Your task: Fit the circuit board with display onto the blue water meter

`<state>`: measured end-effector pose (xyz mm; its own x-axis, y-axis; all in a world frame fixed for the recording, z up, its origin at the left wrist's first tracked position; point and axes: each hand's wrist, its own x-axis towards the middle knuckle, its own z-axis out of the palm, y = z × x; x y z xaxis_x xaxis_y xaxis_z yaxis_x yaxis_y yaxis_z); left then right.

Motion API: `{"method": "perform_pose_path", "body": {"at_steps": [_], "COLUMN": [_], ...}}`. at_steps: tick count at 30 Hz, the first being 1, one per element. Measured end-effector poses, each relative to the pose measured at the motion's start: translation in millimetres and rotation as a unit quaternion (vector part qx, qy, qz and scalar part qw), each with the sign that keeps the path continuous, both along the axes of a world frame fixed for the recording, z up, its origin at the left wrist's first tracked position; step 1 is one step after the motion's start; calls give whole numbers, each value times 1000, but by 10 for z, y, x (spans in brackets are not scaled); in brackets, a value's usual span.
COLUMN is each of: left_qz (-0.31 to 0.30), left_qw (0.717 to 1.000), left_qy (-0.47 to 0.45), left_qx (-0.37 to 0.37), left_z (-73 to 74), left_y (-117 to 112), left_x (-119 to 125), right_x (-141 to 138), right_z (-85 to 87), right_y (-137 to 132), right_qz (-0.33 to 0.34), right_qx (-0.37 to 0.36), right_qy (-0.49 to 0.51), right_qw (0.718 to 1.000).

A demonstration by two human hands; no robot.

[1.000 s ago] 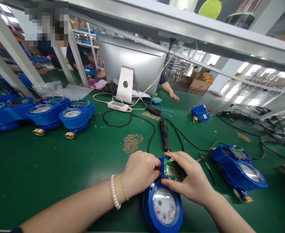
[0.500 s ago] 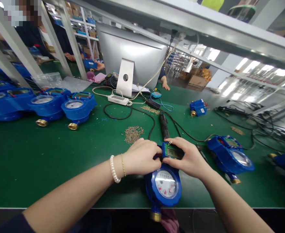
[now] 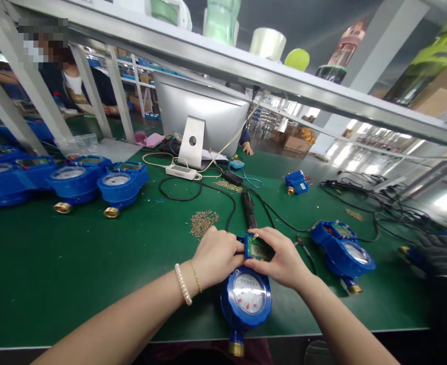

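Both hands stay clamped: left hand (image 3: pixel 218 256) and right hand (image 3: pixel 280 261) gripping one blue meter (image 3: pixel 246 299); five others around

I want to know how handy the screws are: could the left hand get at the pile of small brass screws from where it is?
Probably yes. The screw pile lies on the green mat just beyond the left hand, with only bare mat between them. But that hand is now pressed against the blue water meter, so it would have to let go.

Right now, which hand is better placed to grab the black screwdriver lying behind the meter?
Right, likely. The right hand has fingertips at the display module's far edge, just below the black screwdriver. The left hand grips the blue meter from the left side, steadying it.
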<state>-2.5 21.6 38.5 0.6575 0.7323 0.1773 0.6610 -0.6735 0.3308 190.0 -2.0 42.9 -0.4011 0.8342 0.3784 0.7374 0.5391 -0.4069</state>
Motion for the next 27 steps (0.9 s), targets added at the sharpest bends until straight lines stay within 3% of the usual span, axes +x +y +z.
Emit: {"method": "perform_pose_path", "body": {"at_steps": [6, 13, 16, 22, 27], "left_qz": [-19, -40, -6, 39, 56], "left_qw": [999, 983, 967, 959, 921], "left_qy": [-15, -89, -155, -245, -318], "left_qx": [-40, -154, -201, -136, -216], "left_z": [13, 54, 7, -152, -202], "left_y": [2, 124, 109, -13, 10], "left_x": [-56, -187, -217, -232, -282], "right_x": [-15, -44, -70, -129, -148], "right_z": [-23, -14, -4, 17, 31], "right_y": [-4, -18, -24, 7, 24], "right_qz": [4, 0, -9, -14, -16], "right_qx": [24, 38, 46, 37, 4], "right_qy": [-25, -75, -94, -105, -96], "right_qw": [999, 996, 994, 994, 995]}}
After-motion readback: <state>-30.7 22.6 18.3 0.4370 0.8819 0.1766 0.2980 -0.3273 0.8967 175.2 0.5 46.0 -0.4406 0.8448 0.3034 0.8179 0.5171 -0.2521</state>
